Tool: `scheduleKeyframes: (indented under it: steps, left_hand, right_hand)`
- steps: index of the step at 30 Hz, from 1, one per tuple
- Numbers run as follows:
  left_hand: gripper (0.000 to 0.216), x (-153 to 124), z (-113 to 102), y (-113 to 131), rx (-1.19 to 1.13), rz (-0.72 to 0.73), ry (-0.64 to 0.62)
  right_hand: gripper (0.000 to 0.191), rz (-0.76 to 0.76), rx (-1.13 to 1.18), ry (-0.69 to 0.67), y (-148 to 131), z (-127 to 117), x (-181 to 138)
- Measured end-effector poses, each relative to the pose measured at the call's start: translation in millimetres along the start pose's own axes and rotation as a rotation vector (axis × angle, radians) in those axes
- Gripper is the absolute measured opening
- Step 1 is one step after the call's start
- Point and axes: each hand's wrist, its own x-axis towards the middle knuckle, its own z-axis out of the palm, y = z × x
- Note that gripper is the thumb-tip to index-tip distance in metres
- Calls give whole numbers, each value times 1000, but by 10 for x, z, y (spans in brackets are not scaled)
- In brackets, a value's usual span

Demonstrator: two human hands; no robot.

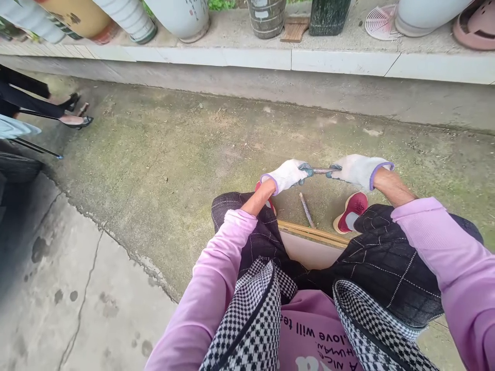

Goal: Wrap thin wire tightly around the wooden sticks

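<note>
Both my hands wear white gloves with dark grey-green fingertips and purple cuffs. My left hand (286, 175) is closed around one end of a short greyish-brown rod (322, 171). Its other end is in the closed fingers of my right hand (355, 170). The rod is held about level above the ground, between my knees; whether it is metal or wood I cannot tell. Below it, a second similar rod (307, 210) lies on the ground, between my red shoes. Its near end is by the wooden edge of a low seat or board (315, 247).
Ahead runs a low tiled ledge (251, 57) bearing several flowerpots (266, 18) and a pink round rack (382, 23). At the left, another person's legs and dark shoes (79, 121) show near a dark wheel-like thing (17, 167). A cracked concrete slab (96, 288) borders the mossy ground.
</note>
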Motion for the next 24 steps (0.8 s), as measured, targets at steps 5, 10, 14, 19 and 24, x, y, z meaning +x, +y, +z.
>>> scheduleKeyframes:
  steps: [5, 10, 14, 19, 24]
  left_hand:
    - [23, -44, -113, 15, 993, 132, -20]
    - [34, -53, -31, 50, 1080, 226, -43]
    - [34, -29, -1, 55, 887, 219, -101]
    - [35, 5, -45, 25, 1011, 191, -11]
    - [30, 39, -19, -23, 928, 166, 45]
  right_hand:
    - [28, -3, -167, -158, -54, 9, 14]
    - [39, 32, -240, -171, -10, -12, 10]
    - [54, 55, -244, -130, 18, -55, 29]
    - [44, 32, -238, -147, 5, -54, 33]
    - [31, 37, -211, -109, 30, -49, 38]
